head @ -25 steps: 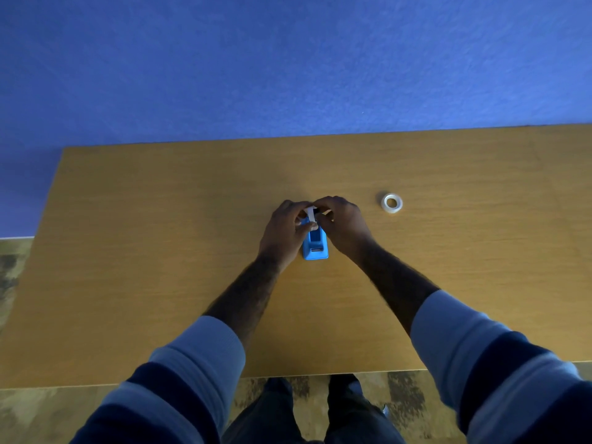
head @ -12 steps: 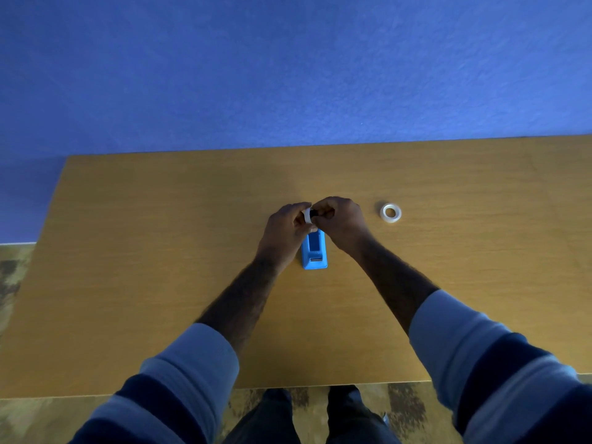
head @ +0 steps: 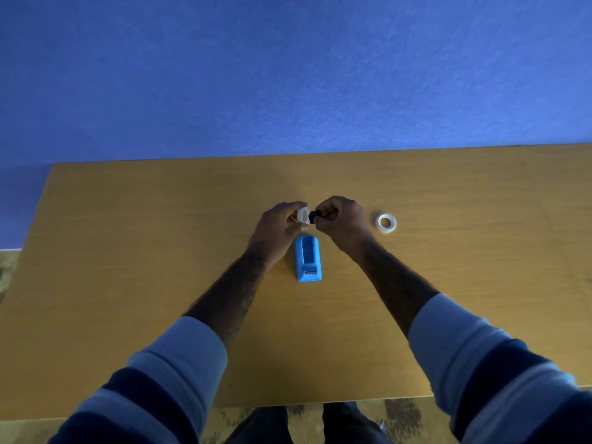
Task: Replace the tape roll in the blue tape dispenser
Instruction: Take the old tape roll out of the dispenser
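The blue tape dispenser [head: 308, 258] lies on the wooden table [head: 128, 251], its cradle empty and open upward. Just beyond it, above the table, my left hand [head: 277, 229] pinches a small white tape roll [head: 302, 216]. My right hand [head: 341, 219] grips a dark spindle core [head: 314, 215] whose tip meets the roll's hole. A second white tape roll [head: 386, 222] lies flat on the table to the right of my right hand.
A blue wall [head: 288, 75] rises behind the table's far edge. The table's left edge and near edge are in view, with patterned floor [head: 12, 261] beyond them. My legs show below the near edge.
Both hands lifted the roll with its core off the dispenser and away from it. The dark core now sticks out of the roll toward my right hand.
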